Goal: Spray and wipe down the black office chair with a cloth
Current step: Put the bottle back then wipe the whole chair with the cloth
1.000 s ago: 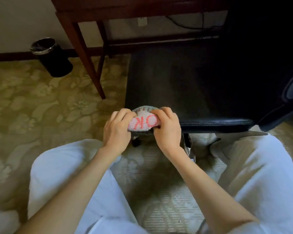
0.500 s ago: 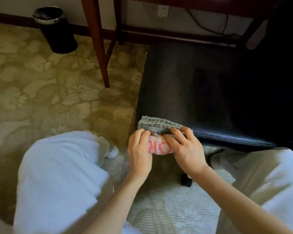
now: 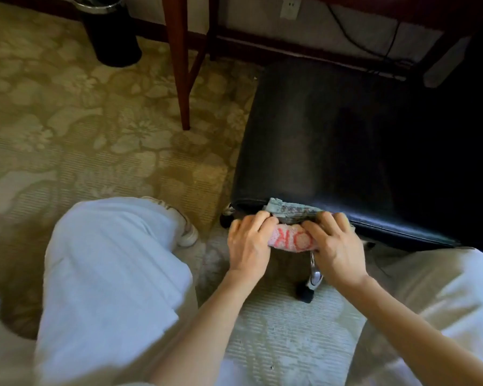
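A: Black chair [image 3: 318, 140] in front of you, and your cloth [image 3: 287, 241] is folded over the seat's front edge, with the red "OK" facing you.

B: Your left hand [image 3: 247, 243] grips the cloth's left end, fingers curled over the top. Your right hand [image 3: 336, 252] clamps the right end the same way, and both forearms reach out between your knees.

A: Your bin [image 3: 112, 37] stands by the wall past the desk leg [image 3: 183, 79]. You can't tell what is in it.
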The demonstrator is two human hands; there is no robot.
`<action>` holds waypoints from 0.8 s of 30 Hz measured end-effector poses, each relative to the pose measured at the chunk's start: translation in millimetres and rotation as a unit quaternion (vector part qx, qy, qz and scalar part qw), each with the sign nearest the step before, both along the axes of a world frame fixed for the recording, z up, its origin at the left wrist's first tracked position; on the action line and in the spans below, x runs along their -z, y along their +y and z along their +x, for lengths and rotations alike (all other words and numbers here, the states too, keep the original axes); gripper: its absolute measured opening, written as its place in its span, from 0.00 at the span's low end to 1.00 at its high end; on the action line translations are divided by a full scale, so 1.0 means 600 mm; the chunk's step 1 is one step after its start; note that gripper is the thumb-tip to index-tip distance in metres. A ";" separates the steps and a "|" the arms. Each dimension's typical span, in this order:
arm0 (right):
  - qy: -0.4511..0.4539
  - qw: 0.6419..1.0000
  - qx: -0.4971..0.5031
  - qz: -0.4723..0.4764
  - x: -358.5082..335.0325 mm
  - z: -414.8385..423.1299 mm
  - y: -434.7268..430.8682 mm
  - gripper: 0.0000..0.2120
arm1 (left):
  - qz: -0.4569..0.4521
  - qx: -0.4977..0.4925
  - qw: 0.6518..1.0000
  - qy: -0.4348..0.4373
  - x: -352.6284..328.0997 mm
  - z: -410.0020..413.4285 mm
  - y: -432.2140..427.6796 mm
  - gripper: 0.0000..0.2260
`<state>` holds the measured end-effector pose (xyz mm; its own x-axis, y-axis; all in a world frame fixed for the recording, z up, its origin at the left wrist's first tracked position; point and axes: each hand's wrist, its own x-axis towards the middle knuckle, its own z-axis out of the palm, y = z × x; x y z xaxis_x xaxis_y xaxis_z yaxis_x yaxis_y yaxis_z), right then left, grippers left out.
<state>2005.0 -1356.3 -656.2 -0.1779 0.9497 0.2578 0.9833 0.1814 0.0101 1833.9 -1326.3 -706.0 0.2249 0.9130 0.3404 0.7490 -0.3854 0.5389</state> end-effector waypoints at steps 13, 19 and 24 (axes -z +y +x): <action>0.016 0.999 -0.039 -0.010 0.015 -0.121 0.057 0.14 | -0.068 -0.102 0.989 -0.084 0.015 -0.078 0.065 0.16; 0.026 0.999 0.017 0.009 -0.020 0.013 0.006 0.17 | 0.056 0.037 0.998 0.016 -0.019 0.009 0.033 0.22; -0.003 0.997 0.076 -0.031 -0.045 0.131 -0.040 0.25 | 0.085 0.142 0.980 0.108 -0.045 0.115 -0.012 0.22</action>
